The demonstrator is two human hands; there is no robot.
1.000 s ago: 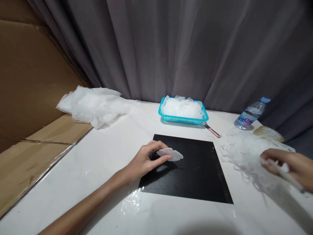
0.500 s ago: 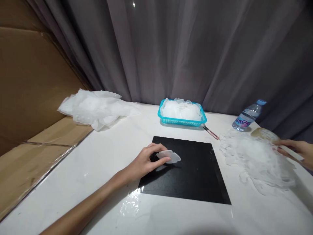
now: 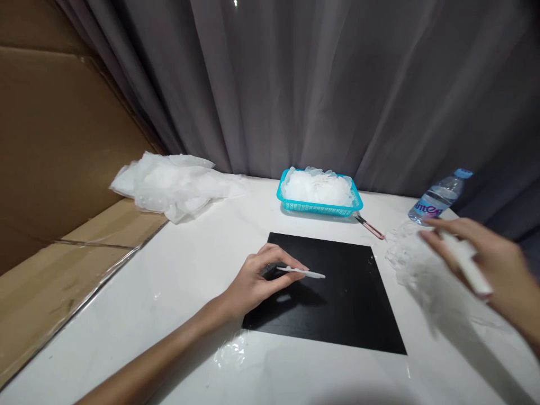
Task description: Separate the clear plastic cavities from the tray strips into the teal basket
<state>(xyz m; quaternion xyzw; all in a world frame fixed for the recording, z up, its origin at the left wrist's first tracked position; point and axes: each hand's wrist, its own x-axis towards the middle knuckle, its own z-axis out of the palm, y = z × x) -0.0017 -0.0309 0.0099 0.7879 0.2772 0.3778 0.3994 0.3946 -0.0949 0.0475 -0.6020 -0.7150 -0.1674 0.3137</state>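
Note:
Between the thumb and fingers of my left hand (image 3: 270,275) is a thin translucent white piece (image 3: 314,274), seen nearly edge-on above a black mat (image 3: 346,304). My right hand (image 3: 485,259), slightly blurred, is closed around a white handheld tool (image 3: 466,264) over a heap of translucent white pieces (image 3: 434,275) at the right. The tool's tip is hard to make out. My hand and its shadow cover part of that heap.
A blue basket (image 3: 323,209) of white pieces stands at the back, with pink-handled snips (image 3: 371,228) beside it. A water bottle (image 3: 439,197) is at the right rear. White plastic bags (image 3: 172,183) and cardboard (image 3: 84,264) are at the left.
My right hand has come in leftward from the right edge with the white tool. The piece in my left hand has tilted from showing its face to nearly edge-on.

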